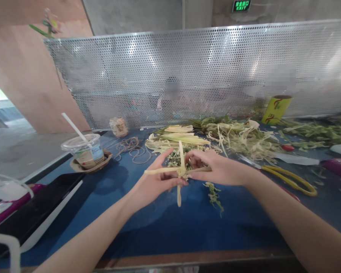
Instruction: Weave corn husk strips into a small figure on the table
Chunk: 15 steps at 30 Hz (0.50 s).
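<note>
Four pale leaf-like strips meet in a small folded knot, forming a cross [182, 171] above the table. My left hand [156, 178] is closed around it from the left, thumb pressed near the knot and fingers behind. From the right, my right hand [208, 165] has curled fingers and pinches the strip on that side close to the knot. Just behind the hands lies a heap of small green plant bits [173, 156], partly hidden by them. Yellow-green strips [182, 135] lie stacked beyond. A dried green sprig [214, 195] rests below my right hand.
On the left stand a plastic cup with straw [88, 153], a black tray-like object [36, 208] and tangled cord [130, 148]. Scissors with yellow handles [290, 180] lie right. Shredded leaves [244, 138] and a yellow can [277, 110] sit before a perforated metal screen [201, 72].
</note>
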Each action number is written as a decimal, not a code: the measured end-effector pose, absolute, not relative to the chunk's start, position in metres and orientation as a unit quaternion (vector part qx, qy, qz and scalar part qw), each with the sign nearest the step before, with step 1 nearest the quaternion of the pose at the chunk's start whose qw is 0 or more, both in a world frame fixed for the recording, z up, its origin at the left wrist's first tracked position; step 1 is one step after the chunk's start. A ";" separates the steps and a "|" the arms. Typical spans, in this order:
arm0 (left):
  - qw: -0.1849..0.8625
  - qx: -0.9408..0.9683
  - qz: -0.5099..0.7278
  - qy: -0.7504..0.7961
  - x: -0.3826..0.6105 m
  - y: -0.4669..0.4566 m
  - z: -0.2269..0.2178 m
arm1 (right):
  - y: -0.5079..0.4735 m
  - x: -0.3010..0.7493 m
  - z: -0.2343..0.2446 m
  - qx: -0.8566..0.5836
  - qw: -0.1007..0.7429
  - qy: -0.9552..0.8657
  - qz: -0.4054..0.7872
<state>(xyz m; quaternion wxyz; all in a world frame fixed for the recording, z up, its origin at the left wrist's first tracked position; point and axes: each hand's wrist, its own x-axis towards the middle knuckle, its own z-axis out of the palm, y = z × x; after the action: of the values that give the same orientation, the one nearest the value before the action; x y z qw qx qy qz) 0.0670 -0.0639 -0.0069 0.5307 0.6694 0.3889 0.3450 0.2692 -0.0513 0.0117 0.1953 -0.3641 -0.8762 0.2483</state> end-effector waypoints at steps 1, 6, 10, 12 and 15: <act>0.539 0.666 0.340 0.387 0.067 -0.065 -0.006 | -0.052 0.268 0.011 -0.361 0.201 -0.874 0.254; 0.567 0.648 0.350 0.368 0.066 -0.067 -0.008 | -0.049 0.257 -0.002 -0.288 0.239 -0.832 0.409; 0.588 0.645 0.331 0.360 0.066 -0.067 -0.008 | -0.047 0.255 -0.007 -0.269 0.269 -0.803 0.459; 0.594 0.641 0.328 0.360 0.067 -0.067 -0.006 | -0.048 0.255 -0.007 -0.254 0.285 -0.795 0.472; 0.600 0.630 0.330 0.365 0.068 -0.068 -0.004 | -0.049 0.254 -0.007 -0.214 0.282 -0.784 0.510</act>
<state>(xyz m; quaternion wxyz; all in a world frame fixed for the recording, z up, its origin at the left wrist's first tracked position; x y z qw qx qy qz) 0.0683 -0.0680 -0.0040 0.6005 0.6305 0.3646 0.3302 0.2536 -0.0491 -0.0070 0.2817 -0.2144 -0.7842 0.5096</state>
